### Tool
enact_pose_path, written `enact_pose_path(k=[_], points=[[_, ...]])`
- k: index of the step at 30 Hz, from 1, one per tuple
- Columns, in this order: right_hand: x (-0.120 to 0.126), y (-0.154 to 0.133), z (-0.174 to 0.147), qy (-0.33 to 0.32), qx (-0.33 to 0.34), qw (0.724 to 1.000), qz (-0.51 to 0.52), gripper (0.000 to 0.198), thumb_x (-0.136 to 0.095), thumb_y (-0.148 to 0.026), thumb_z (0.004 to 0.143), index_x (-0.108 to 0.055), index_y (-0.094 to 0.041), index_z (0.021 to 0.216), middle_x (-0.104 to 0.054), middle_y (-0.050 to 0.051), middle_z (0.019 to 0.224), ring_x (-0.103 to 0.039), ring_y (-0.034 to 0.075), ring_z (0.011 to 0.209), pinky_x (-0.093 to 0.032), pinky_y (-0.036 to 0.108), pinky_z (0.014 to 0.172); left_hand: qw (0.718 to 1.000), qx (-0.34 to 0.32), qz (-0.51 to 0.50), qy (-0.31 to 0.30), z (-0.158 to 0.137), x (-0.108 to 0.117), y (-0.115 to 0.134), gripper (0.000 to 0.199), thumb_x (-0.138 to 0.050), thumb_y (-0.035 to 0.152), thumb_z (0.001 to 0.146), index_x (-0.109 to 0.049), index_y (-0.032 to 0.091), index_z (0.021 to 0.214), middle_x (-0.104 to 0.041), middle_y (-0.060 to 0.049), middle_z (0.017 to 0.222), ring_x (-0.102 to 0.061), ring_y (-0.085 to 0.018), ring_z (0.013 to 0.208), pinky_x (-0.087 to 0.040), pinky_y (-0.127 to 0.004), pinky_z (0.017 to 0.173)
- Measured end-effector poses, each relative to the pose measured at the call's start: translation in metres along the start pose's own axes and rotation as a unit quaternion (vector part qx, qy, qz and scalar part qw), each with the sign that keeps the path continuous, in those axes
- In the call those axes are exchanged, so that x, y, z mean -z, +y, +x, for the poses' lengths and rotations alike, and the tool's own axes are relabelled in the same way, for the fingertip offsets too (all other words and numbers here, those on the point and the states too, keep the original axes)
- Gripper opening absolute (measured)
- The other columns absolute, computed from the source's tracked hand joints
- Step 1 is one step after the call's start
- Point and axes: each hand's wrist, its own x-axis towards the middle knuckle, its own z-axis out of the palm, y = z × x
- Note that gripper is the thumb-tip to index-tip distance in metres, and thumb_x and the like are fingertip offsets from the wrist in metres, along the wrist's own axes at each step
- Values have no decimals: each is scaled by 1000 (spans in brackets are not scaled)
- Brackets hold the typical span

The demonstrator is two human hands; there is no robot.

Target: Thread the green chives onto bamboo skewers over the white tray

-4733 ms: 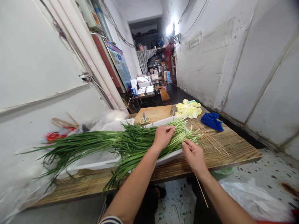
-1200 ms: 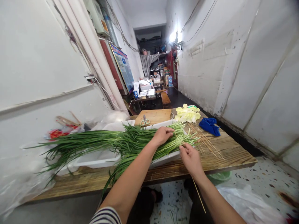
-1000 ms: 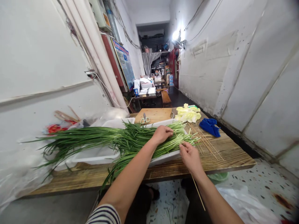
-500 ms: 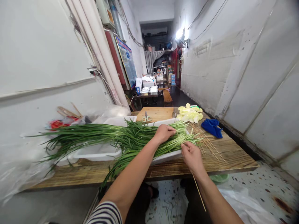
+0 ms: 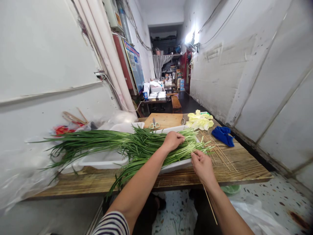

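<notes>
Garlic chives (image 5: 146,143) lie across white trays (image 5: 104,163) on the bench (image 5: 246,166); they look light, soft and perhaps slippery, so the probably firmer pale stalks (image 5: 186,149) should be the better place to hold. The right hand (image 5: 203,165) pinches a thin bamboo skewer (image 5: 210,205), likely stiff but easy to snap; the left hand (image 5: 172,141) has its fingers closed together over the stalks, gripping what, I cannot tell.

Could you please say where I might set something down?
Bare: right end of the table, bordered by the skewers and blue cloth; also the cutting board right of the scissors. Crowded: green stalks over a white tray, around the left hand and right hand.
</notes>
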Motion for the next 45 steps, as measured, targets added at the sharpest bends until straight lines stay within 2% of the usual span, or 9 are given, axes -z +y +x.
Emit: enact_pose_path(k=[16,25,29,33,35,36,38,40,45], points=[[0,1,2,-4,-3,1000,-8,23,-55,-38,76,-50,-19,63,-32,-8,42,-24,7,38,-17,21,37,1000,3,10,5,0,-1,-1,21,-60,22,72,-74,12,84,-69,-4,64,-61,-13,60,-45,-22,63],[0,-3,1,-19,-4,1000,-21,21,-51,-35,78,-48,-19,64,-32,-9,43,-24,7,38,-18,22,39,999,5,38,-16,-1,0,4,20,-60,20,73,-74,12,84,-72,-5,72,-64,-14,66,-47,-21,66],[-1,-3,2,3,7,1000,-29,22,-53,-35,77,-50,-19,64,-32,-8,43,-26,8,40,-19,22,40,997,-8,60,-47,-6,3,7,21,-62,23,72,-74,13,87,-73,-5,83,-66,-15,77,-47,-21,72],[-3,-6,-1,12,13,999,-42,22,-52,-37,78,-53,-18,66,-34,-7,44,-28,9,41,-21,22,41,983,-89,76,-142,-11,14,12,24,-56,17,75,-73,15,90,-71,-6,96,-65,-16,89,-46,-22,81],[-5,-9,-5,14,21,999,-45,22,-51,-38,79,-53,-18,67,-37,-6,46,-30,9,42,-24,22,42,978,-101,78,-166,-10,19,13,27,-52,14,75,-73,15,92,-72,-5,96,-64,-15,89,-46,-22,81],[-6,-10,-7,17,27,998,-47,23,-51,-38,79,-53,-18,68,-40,-6,48,-31,10,43,-25,23,43,980,-95,84,-152,-8,21,14,28,-51,12,75,-73,15,92,-72,-5,94,-64,-15,87,-46,-22,80],[-8,-11,-11,27,36,998,-52,23,-51,-39,80,-54,-18,70,-44,-5,50,-34,10,44,-28,23,44,986,-81,118,-86,-3,20,13,27,-51,11,75,-73,14,90,-72,-6,89,-64,-16,83,-45,-22,78],[-9,-9,-15,36,40,997,-56,23,-51,-39,81,-55,-17,75,-46,-4,52,-37,11,46,-30,23,46,981,-76,178,-27,4,16,12,23,-52,11,74,-73,13,83,-72,-7,84,-63,-17,80,-44,-24,78],[-11,2,-16,43,38,997,-54,24,-50,-37,83,-58,-15,83,-50,-3,56,-42,12,50,-34,23,50,953,-63,297,-3,16,1,7,20,-52,13,73,-72,13,73,-70,-11,80,-60,-21,83,-43,-28,78]])
